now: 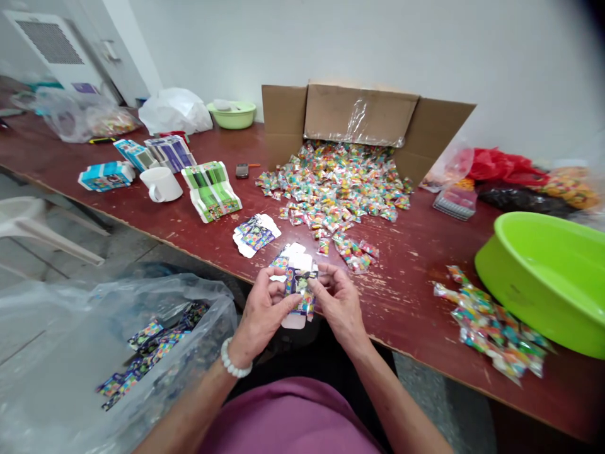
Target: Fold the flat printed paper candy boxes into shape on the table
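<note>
Between my hands, at the table's front edge, is a small printed candy box (301, 284) in dark purple with white flaps at top and bottom. My left hand (265, 309) grips its left side, thumb across the front. On the right side, my right hand (341, 304) pinches it with thumb and fingers. Just past the hands lies a stack of flattened boxes (256, 234) with white flaps. Small bags of colourful candy (357, 253) lie beyond my right hand, at the front of a big heap (340, 183).
An open cardboard carton (362, 116) lies behind the heap. A green basin (543, 284) and more candy bags (491, 328) are at right. A white mug (161, 185) and green cartons (212, 191) stand left. A clear plastic bag (61, 353) with printed boxes is below left.
</note>
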`<state>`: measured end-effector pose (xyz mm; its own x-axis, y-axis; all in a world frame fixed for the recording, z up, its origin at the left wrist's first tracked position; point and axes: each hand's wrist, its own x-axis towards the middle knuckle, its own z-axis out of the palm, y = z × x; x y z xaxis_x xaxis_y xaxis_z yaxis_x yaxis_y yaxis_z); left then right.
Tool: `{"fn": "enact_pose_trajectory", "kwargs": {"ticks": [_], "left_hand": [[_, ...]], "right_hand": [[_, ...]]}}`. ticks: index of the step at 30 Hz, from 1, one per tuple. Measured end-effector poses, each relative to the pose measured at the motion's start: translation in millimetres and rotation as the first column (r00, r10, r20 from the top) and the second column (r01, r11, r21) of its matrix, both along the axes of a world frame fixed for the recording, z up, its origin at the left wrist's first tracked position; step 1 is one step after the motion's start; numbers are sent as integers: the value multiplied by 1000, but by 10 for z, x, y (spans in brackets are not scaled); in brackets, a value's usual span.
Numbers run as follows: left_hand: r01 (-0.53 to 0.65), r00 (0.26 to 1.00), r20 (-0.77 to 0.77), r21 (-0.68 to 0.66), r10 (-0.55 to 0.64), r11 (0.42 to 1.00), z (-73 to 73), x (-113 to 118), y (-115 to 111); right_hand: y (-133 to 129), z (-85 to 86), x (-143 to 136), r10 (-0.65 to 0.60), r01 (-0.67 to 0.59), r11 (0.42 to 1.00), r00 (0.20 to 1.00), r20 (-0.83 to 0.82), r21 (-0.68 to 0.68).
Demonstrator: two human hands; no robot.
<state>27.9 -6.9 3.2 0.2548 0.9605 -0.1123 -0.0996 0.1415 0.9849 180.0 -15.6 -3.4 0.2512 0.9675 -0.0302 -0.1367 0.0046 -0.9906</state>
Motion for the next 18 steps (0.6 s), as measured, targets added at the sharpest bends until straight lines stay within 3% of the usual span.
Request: {"fn": "enact_pose_trajectory", "kwargs": {"ticks": [5, 8, 13, 18], "left_hand": [[2, 996, -91, 76, 5, 997, -8, -17, -63], [59, 997, -57, 64, -55, 996, 15, -48, -40], [177, 984, 3, 16, -177, 984, 56, -98, 5], [214, 967, -160, 97, -197, 972, 19, -141, 24]], "right_hand": [[-52, -46, -54, 92, -89, 996, 986, -136, 26], [-72, -34, -50, 141, -138, 990, 973, -182, 29], [-20, -17, 79, 204, -232, 970, 943, -261, -79], [37, 11, 167, 248, -296, 950, 908, -338, -98]]}}
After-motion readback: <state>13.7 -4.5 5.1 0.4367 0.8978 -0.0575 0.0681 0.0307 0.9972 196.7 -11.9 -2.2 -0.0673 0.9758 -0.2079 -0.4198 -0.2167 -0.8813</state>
